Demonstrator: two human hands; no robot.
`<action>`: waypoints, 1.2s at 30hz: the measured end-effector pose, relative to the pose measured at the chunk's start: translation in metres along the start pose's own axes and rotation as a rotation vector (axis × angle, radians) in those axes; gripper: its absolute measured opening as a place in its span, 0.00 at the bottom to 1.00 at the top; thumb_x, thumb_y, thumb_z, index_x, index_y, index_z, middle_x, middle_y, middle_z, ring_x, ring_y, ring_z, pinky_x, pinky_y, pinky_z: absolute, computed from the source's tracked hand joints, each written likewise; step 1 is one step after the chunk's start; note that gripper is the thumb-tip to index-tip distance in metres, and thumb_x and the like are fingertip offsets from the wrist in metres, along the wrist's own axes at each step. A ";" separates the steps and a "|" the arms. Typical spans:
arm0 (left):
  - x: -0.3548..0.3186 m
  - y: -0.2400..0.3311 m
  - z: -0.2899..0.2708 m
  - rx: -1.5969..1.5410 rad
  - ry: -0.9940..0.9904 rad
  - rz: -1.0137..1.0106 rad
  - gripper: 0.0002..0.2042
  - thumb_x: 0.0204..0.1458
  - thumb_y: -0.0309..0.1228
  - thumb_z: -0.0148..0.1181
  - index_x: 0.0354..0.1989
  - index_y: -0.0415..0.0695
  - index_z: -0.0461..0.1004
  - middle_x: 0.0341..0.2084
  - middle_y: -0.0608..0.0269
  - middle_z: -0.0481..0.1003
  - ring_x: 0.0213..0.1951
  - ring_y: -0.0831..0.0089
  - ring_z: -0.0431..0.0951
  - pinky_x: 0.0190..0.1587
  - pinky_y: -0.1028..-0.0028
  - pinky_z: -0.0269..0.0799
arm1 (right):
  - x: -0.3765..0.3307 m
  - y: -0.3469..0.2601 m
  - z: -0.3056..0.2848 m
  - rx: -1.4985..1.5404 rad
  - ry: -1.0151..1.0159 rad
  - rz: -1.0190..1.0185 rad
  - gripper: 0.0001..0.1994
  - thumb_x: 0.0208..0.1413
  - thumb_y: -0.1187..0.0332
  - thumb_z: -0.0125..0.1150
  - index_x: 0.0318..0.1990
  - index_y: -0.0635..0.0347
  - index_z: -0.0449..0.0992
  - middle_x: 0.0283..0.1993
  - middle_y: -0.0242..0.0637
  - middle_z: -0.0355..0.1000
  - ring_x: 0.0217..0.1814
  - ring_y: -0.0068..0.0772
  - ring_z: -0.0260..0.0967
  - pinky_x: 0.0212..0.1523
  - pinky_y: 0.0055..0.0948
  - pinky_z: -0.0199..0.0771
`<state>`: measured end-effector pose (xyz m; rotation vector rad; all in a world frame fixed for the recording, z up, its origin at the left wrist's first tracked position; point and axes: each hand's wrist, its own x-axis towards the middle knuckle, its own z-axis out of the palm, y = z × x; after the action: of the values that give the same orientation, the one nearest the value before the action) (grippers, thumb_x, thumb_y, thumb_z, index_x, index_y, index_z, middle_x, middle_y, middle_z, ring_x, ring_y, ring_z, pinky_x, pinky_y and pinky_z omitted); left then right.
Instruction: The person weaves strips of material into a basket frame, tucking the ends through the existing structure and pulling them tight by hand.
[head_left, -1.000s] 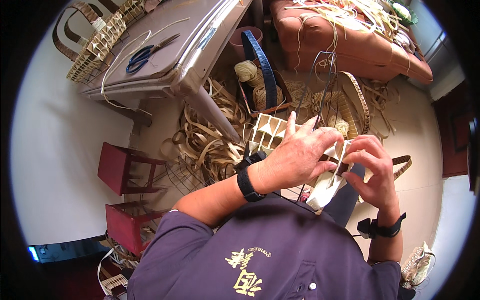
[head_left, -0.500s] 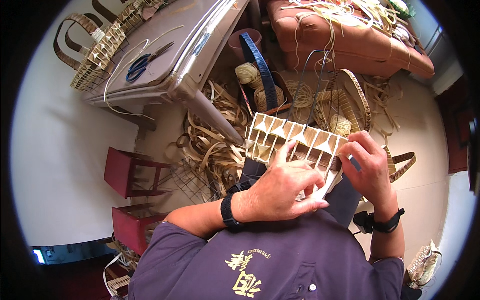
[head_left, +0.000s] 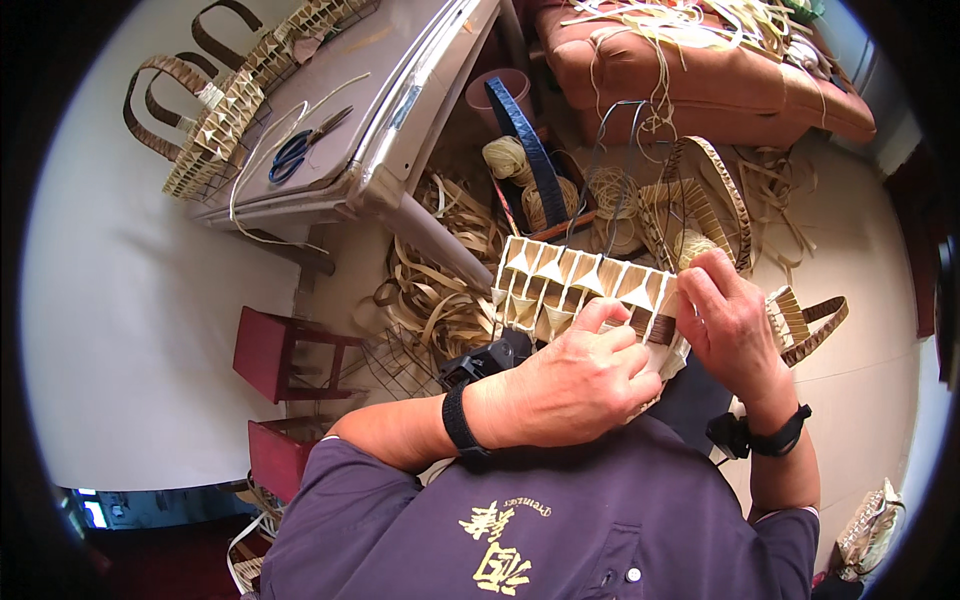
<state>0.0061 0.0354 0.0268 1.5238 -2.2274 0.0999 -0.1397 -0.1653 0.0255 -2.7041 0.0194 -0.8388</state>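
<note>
From the head camera, the left hand (head_left: 575,385) curls its fingers over the near edge of the woven panel (head_left: 575,285), gripping it. The right hand (head_left: 730,325) pinches the panel's right end. The panel's long axis runs left to right, stretching mostly beyond the left fingertips.
</note>
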 end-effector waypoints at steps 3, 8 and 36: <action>0.000 -0.001 -0.003 -0.030 -0.045 0.039 0.09 0.56 0.34 0.72 0.43 0.48 0.81 0.35 0.66 0.77 0.41 0.67 0.81 0.69 0.51 0.69 | -0.003 0.001 0.008 0.001 0.106 0.035 0.15 0.54 0.83 0.67 0.49 0.63 0.78 0.46 0.44 0.72 0.41 0.52 0.79 0.37 0.43 0.82; -0.002 -0.004 -0.017 -0.120 -0.094 0.017 0.21 0.54 0.36 0.76 0.56 0.49 0.81 0.42 0.66 0.80 0.46 0.70 0.83 0.77 0.45 0.63 | 0.003 -0.003 -0.002 0.032 0.072 -0.023 0.13 0.53 0.81 0.65 0.46 0.64 0.78 0.46 0.46 0.74 0.40 0.54 0.80 0.38 0.45 0.83; -0.001 -0.035 -0.003 -0.340 -0.089 -0.152 0.13 0.54 0.47 0.82 0.36 0.56 0.84 0.78 0.43 0.63 0.80 0.39 0.61 0.71 0.22 0.54 | -0.002 -0.007 -0.002 0.255 0.180 0.228 0.12 0.58 0.84 0.65 0.46 0.63 0.74 0.40 0.48 0.73 0.39 0.59 0.78 0.38 0.48 0.77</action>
<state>0.0387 0.0233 0.0223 1.5218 -2.0541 -0.3801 -0.1427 -0.1586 0.0283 -2.3306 0.2389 -0.9414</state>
